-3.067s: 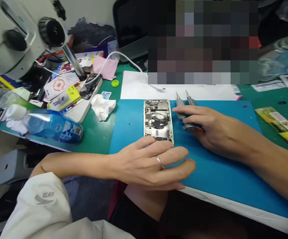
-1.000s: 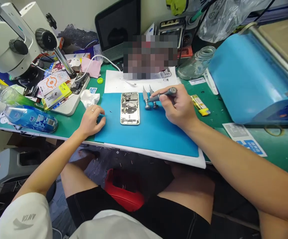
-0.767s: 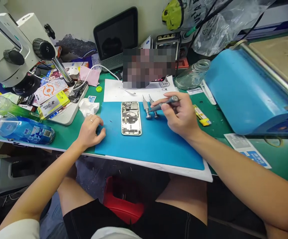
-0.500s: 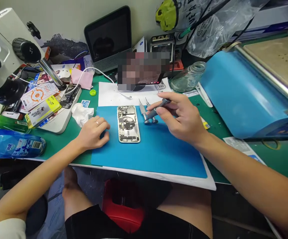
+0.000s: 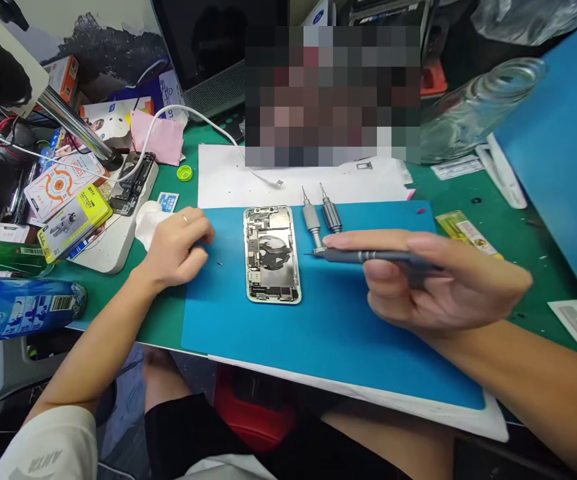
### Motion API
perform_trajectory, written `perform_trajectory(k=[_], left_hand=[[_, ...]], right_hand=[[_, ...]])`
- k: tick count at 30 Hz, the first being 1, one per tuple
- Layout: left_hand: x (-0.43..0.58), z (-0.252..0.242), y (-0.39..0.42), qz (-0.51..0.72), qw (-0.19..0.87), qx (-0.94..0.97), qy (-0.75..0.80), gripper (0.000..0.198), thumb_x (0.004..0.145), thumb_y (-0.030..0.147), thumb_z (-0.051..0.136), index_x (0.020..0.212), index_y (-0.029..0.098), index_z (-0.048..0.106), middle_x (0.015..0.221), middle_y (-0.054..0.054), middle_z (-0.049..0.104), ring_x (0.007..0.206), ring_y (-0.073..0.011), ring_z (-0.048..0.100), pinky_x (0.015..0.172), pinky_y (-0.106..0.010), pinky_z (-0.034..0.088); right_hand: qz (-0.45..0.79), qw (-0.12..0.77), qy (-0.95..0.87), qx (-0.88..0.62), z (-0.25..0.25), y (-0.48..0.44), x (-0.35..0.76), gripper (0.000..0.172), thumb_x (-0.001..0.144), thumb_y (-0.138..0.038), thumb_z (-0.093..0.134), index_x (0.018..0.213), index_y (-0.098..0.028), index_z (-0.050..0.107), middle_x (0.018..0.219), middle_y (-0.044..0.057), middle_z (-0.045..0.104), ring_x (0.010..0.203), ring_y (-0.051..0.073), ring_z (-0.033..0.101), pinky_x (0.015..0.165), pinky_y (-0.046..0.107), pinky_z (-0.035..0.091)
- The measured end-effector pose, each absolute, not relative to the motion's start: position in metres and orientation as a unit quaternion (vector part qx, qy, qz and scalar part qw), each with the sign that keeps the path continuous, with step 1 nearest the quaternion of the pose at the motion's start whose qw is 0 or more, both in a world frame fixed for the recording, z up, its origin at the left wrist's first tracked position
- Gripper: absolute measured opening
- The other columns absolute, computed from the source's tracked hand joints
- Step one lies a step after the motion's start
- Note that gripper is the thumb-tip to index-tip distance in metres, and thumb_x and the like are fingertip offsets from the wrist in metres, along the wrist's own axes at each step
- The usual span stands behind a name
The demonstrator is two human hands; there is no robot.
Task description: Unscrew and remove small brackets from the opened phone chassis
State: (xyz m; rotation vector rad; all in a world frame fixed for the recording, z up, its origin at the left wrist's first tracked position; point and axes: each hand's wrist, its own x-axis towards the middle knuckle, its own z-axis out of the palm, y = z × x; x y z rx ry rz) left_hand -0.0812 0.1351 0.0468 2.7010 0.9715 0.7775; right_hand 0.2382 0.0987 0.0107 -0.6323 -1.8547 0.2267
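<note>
An opened phone (image 5: 272,255) with its inner parts exposed lies on a blue mat (image 5: 328,320). My right hand (image 5: 438,280) is closed around a grey screwdriver (image 5: 368,256), held level with its tip pointing left, just right of the phone. Two more grey screwdrivers (image 5: 321,217) lie on the mat behind it. My left hand (image 5: 176,243), wearing a ring, rests with fingers curled on the mat's left edge, left of the phone, apparently holding nothing.
A white tissue (image 5: 146,223) lies beside my left hand. A microscope stand (image 5: 68,123), packets and a blue bottle (image 5: 18,310) crowd the left. A white cable (image 5: 208,127), white sheet (image 5: 228,180), glass jar (image 5: 473,113) and blue roll (image 5: 563,147) lie behind and right.
The view has moved closer to the bench. My right hand drew back toward me and turned the screwdriver level, tip pointing left at the phone. My left hand stayed by the mat's left edge.
</note>
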Motion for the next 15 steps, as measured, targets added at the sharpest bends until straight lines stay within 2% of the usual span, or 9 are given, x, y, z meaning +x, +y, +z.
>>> perform_trajectory(k=[2,3,8,11,15], left_hand=[[-0.084,0.052,0.133,0.172,0.08,0.93,0.315,0.015,0.075,0.012,0.047,0.082,0.02,0.056,0.081,-0.005,0.059,0.073,-0.0207,0.053,0.067,-0.035,0.043],[-0.085,0.055,0.132,0.144,0.078,0.935,0.314,0.015,0.076,0.013,0.049,0.086,0.02,0.059,0.086,-0.005,0.061,0.076,-0.0211,0.055,0.069,-0.035,0.044],[-0.086,0.056,0.125,0.091,0.063,0.943,0.313,0.014,0.082,0.017,0.055,0.091,0.018,0.066,0.092,-0.006,0.063,0.082,-0.0216,0.059,0.073,-0.034,0.045],[-0.083,0.054,0.123,0.07,0.066,0.948,0.304,0.013,0.085,0.018,0.055,0.091,0.018,0.066,0.091,-0.006,0.063,0.081,-0.0212,0.059,0.073,-0.033,0.045],[-0.082,0.055,0.121,0.05,0.088,0.945,0.31,0.011,0.09,0.019,0.055,0.092,0.018,0.066,0.092,-0.006,0.063,0.084,-0.0211,0.059,0.075,-0.032,0.045]], right_hand=[[0.053,0.548,-0.806,-0.217,0.013,0.103,0.237,0.072,0.09,-0.003,0.062,0.156,-0.021,0.041,0.094,0.009,0.081,0.09,0.018,0.08,0.072,0.025,0.068],[0.044,0.548,-0.811,-0.2,0.013,0.105,0.236,0.071,0.091,-0.002,0.061,0.156,-0.018,0.04,0.092,0.009,0.08,0.089,0.018,0.08,0.072,0.025,0.068],[0.002,0.588,-0.791,-0.168,0.006,0.114,0.232,0.066,0.092,0.0,0.06,0.153,-0.016,0.044,0.101,0.007,0.072,0.088,0.014,0.078,0.075,0.024,0.066],[0.001,0.593,-0.79,-0.158,0.001,0.114,0.232,0.067,0.091,0.001,0.061,0.153,-0.018,0.044,0.105,0.005,0.069,0.092,0.015,0.078,0.082,0.026,0.065],[0.015,0.591,-0.791,-0.157,0.001,0.114,0.233,0.067,0.091,0.002,0.06,0.153,-0.019,0.044,0.114,0.007,0.066,0.094,0.015,0.078,0.082,0.026,0.065]])
